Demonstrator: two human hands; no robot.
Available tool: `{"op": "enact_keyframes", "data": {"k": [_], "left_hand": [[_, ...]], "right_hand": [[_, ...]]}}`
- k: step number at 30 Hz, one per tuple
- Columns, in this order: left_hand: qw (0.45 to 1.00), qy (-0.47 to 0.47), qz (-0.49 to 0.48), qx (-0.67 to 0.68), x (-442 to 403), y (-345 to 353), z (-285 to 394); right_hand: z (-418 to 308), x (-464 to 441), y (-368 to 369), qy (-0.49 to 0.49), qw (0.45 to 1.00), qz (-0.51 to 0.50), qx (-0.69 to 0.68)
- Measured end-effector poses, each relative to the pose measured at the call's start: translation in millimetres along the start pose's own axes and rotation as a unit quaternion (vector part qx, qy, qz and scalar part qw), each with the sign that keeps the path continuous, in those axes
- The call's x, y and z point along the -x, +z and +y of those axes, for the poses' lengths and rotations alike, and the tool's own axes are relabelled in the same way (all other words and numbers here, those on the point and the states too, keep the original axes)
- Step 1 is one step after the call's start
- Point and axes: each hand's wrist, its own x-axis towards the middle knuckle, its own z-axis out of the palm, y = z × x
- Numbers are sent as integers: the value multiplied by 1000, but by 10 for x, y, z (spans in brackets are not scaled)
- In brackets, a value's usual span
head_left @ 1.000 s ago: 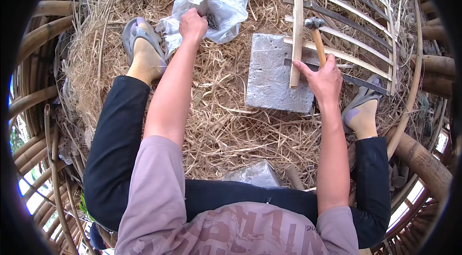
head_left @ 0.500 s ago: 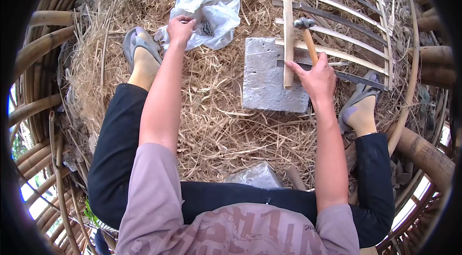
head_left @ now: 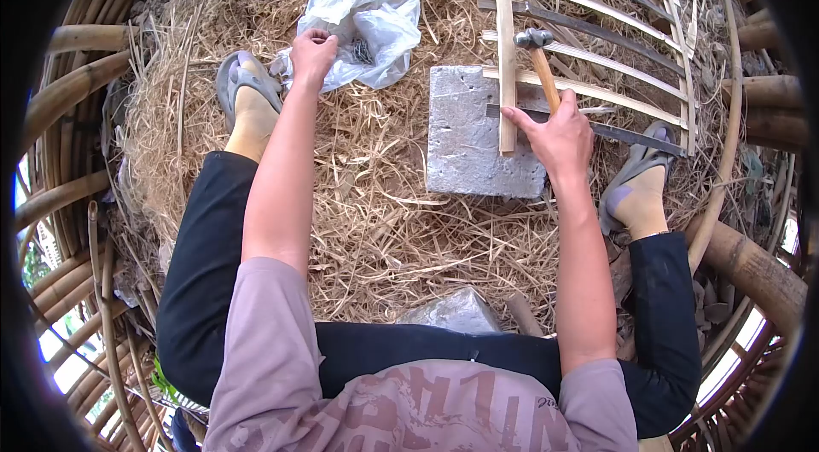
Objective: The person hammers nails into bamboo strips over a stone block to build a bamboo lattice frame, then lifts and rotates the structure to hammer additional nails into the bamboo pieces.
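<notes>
My left hand (head_left: 312, 58) is at the near left edge of a crumpled white plastic bag (head_left: 394, 13), fingers pinched together; whatever they may hold is too small to make out. A cluster of thin dark pieces, likely nails (head_left: 363, 51), lies in the bag. My right hand (head_left: 560, 141) grips the wooden handle of a hammer (head_left: 543, 72), its metal head pointing away from me. The thumb of that hand touches a pale bamboo slat (head_left: 503, 34), which crosses a frame of several slats (head_left: 597, 94). The slats' near corner rests on a grey concrete block (head_left: 461, 145).
Dry straw (head_left: 375, 222) covers the ground between my sandalled feet. Thick bamboo poles (head_left: 68, 85) curve around both sides. Another grey block (head_left: 456, 313) sits close to my lap, beside a short stub of wood or bamboo.
The whole view has shifted slightly left. My left hand stays by the bag, fingers still pinched, and my right hand keeps its grip on the hammer with little movement.
</notes>
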Motion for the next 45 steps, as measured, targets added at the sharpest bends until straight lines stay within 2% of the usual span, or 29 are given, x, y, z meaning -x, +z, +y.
{"op": "enact_keyframes", "data": {"k": [1, 4, 6, 10, 12, 15, 16, 22, 25, 28, 31, 35, 42, 45], "left_hand": [[1000, 2, 9, -7, 6, 1, 18], [995, 92, 34, -12, -38, 14, -35], [990, 138, -11, 24, 31, 11, 77], [975, 200, -87, 47, 630, -143, 802], [968, 204, -122, 78, 941, -186, 1092], [941, 230, -197, 152, 1318, -92, 1179], [927, 267, -236, 116, 1423, -85, 1208], [891, 145, -420, 97, 2063, 174, 1326], [856, 155, -463, 170, 2181, 315, 1228], [895, 198, -379, 129, 2229, 421, 1215], [903, 194, -335, 190, 2250, 534, 1158], [900, 271, -225, 258, 2224, 752, 1020], [919, 261, -185, 231, 2211, 826, 1061], [919, 243, -197, 241, 2160, 846, 1099]], "right_hand": [[14, -4, 25, -4, 1000, 5, -1], [25, 3, 28, -8, 1000, 12, 5], [38, -7, 42, -8, 1000, 14, 7], [23, -18, 29, -1, 1000, 4, 10], [28, -22, 38, -5, 1000, 7, 8], [38, -25, 34, -9, 1000, 6, 12], [33, -25, 28, -8, 1000, 4, 13], [30, -38, 21, 5, 1000, -12, 11], [23, -30, 25, -1, 1000, 5, 12], [12, -35, 0, 1, 1000, -7, 16], [40, -32, 19, -14, 1000, 9, 19], [50, -12, 41, -27, 999, 30, 20], [133, 81, 215, -87, 993, 84, -13], [162, 102, 247, -108, 989, 90, -36]]}}
